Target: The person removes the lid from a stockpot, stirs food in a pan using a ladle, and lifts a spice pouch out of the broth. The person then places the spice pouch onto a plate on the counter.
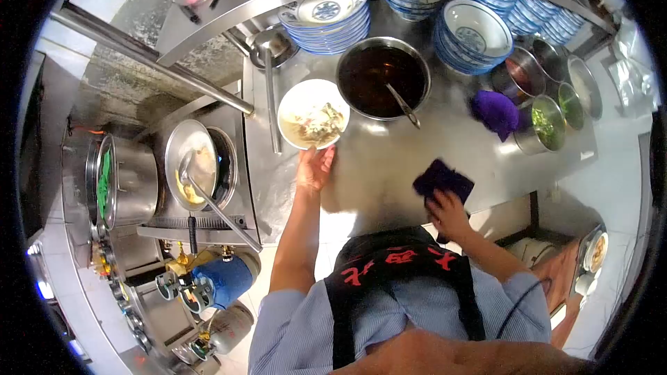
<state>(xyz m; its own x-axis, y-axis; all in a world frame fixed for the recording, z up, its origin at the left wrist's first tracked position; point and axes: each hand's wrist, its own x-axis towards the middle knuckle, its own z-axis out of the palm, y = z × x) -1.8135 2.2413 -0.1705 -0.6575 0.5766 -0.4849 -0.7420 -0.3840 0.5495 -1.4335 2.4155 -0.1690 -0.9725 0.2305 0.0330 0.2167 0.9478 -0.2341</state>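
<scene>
At the far left I have a steel pot (132, 187) with something green inside, then a pan (182, 184) over the stove, a ladle (208, 198) lying in it with its handle slanting toward the near edge of the stove. A long steel bar (272, 107) stands between the stove side and the bowl.

My left hand (316, 169) is at the near rim of the white bowl (306, 101), palm up, fingers a little apart and touching its wall; whether they pinch it, I cannot tell from here. The bowl sits upright just beyond that hand, well to the left of my right one, with pale food heaped in its near part.

Behind it is a stack of plates (326, 17); just to its right, the sauce pan (368, 80) holds dark liquid and a spoon (403, 105). Farther right is a bowl stack (472, 35).

My right hand (450, 217) lies on a dark cloth (445, 179) on the counter (368, 173), fingers slightly spread; blur hides their grip. Beyond are a purple cloth (495, 112) and tins (547, 125), one with chopped greens.
</scene>
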